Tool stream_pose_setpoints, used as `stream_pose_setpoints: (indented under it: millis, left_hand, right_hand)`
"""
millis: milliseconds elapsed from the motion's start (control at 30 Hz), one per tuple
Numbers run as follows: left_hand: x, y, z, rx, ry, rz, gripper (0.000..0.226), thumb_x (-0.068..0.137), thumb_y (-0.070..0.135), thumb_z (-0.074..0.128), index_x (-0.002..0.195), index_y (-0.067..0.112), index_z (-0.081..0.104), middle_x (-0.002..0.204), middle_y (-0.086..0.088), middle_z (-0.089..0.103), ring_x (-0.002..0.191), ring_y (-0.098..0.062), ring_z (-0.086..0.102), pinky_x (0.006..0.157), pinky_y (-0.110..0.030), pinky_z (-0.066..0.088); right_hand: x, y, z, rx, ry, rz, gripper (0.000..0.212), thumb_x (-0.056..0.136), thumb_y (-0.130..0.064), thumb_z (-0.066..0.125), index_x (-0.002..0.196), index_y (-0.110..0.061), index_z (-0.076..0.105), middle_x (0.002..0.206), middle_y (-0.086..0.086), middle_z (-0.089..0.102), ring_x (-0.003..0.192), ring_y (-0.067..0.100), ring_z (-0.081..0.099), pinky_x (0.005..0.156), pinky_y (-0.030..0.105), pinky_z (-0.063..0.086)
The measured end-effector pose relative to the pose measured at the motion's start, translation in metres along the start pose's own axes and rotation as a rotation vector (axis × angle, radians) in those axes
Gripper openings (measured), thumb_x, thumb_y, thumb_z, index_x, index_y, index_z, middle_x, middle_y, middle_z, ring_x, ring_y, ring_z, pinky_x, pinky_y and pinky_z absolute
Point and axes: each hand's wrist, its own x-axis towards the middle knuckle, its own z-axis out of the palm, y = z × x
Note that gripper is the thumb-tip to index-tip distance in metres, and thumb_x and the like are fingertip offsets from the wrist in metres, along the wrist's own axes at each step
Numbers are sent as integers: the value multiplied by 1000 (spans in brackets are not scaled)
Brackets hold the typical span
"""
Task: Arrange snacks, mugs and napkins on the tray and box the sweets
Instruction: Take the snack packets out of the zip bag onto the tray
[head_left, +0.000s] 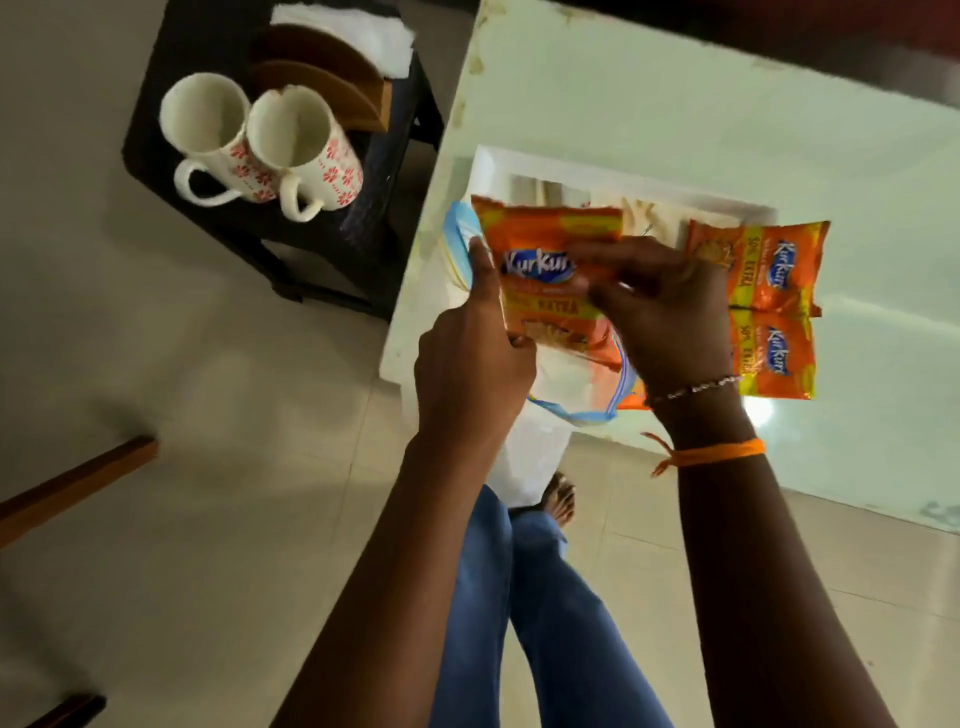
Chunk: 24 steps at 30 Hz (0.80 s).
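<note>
An orange Kurkure snack packet (545, 244) is held over the near left corner of a white tray (623, 179) on the glass table. My left hand (472, 358) grips its lower left edge. My right hand (660, 306) pinches its right side. A strip of two more orange packets (769, 306) lies to the right, partly under my right hand. A clear bag with blue edging (571, 395) sits beneath the held packet. Two white mugs with red flowers (260, 145) and white napkins (374, 41) in a brown holder stand on a black stool at upper left.
The glass table (727, 104) fills the upper right, its near edge by my legs (545, 597). The black stool (363, 218) stands to the table's left on a tiled floor. A wooden bar (72, 483) juts in at the left.
</note>
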Motion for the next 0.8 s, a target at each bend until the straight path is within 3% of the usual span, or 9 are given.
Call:
stream_pose_setpoints:
  millis: [100,200,333,400,467,533,667,733,800]
  left_hand:
    - [20,8,9,57,-32,8,77,83,15,53,148,18,9,96,-20,65,98,-36,58,79,-40,43]
    - [36,11,18,104,-83,-1,77,84,17,51,148,18,8,100,-21,64,101,-37,56,80,-40,41]
    - [46,11,25,99,-122,-4,77,84,16,51,148,18,9,71,-9,53,84,-31,58,70,-35,38]
    - [49,10,28,110,-142,5,77,84,15,51,148,18,9,58,1,40,70,-23,50,66,-30,35]
    - [52,8,31,122,-151,2,76,84,16,51,147,19,10,55,2,35,62,-17,42,64,-29,33]
    - [55,6,34,116,-156,-3,75,85,17,52,147,20,11,54,2,35,58,-15,40,62,-29,32]
    - [55,4,37,89,-170,-10,74,85,18,52,147,21,12,55,2,36,63,-17,44,64,-28,34]
    - [56,5,37,81,-190,-21,74,85,18,52,147,22,12,56,3,37,65,-18,45,65,-28,34]
    - [58,6,39,71,-208,-32,75,85,20,52,147,22,10,57,4,37,68,-17,45,65,-28,35]
  right_hand:
    - [25,4,-32,347,185,37,27,69,1,66,78,-24,74,75,-14,74,80,5,65,72,19,53]
    - [60,27,-56,570,358,190,26,75,3,63,73,-21,73,70,-12,74,75,9,65,62,22,51]
    - [117,75,-66,483,443,354,27,76,14,55,87,-5,71,57,-17,70,75,11,66,62,22,51]
    - [141,95,-64,341,411,444,34,79,17,50,108,5,62,42,-22,63,55,-4,64,52,12,50]
    - [159,110,-63,240,339,487,36,81,18,46,112,5,60,38,-22,60,44,-8,59,44,8,46]
    - [174,119,-64,173,282,499,36,80,18,45,105,1,64,51,-17,66,51,-3,60,48,11,48]
    - [177,127,-67,-127,323,367,48,73,18,40,104,-5,67,107,5,68,92,10,59,71,7,47]
    - [154,124,-69,-264,383,258,48,71,13,39,106,-8,65,119,9,63,109,16,56,91,18,47]
    - [116,124,-64,-401,278,140,43,74,11,45,110,-6,62,125,14,58,119,25,52,103,28,40]
